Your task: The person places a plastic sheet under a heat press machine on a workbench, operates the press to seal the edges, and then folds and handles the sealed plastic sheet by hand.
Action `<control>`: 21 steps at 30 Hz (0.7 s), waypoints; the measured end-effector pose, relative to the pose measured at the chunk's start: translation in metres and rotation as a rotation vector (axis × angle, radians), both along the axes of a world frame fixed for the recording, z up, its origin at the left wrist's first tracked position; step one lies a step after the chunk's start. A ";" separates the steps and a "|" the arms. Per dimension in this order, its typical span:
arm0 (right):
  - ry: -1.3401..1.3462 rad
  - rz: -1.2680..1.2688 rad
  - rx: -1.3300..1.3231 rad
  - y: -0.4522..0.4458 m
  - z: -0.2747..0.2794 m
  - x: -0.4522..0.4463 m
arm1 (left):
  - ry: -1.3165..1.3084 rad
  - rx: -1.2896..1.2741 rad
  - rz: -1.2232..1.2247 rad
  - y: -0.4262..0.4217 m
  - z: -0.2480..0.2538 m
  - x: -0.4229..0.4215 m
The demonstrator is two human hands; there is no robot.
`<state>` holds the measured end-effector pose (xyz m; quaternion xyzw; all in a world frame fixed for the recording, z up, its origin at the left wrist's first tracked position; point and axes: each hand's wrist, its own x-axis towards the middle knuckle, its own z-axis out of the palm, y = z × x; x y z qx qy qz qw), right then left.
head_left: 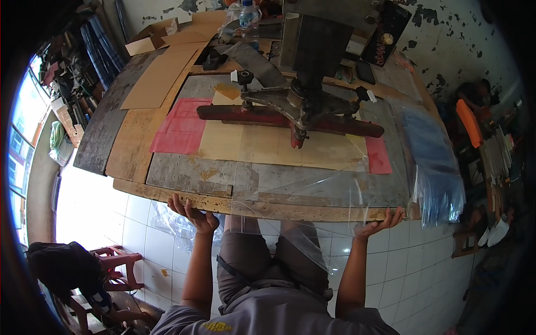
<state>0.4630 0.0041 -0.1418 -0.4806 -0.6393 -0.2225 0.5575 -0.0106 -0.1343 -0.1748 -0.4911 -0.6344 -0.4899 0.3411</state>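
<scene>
My left hand is at the front wooden edge of the worktable, fingers apart and pointing up against it. Farther right along that edge is my right hand, fingers stretched out beside the wood. A clear plastic sheet lies over the front of the table and hangs past the edge between my hands. Behind it stands a press with a dark metal head and a long red-and-black bar. Beneath the bar is a cream strip with pink pieces at its ends.
A stack of bluish clear plastic bags hangs over the table's right side. Cardboard lies at the left, and a water bottle stands at the back. A red stool with a black bag is on the floor.
</scene>
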 end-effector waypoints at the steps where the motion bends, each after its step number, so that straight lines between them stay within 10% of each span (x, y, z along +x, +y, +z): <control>1: -0.002 0.000 0.001 0.000 0.000 0.000 | -0.001 -0.002 0.001 0.000 0.000 0.000; 21: 0.022 -0.002 0.017 0.002 -0.004 0.000 | -0.004 0.014 -0.015 0.001 0.000 0.000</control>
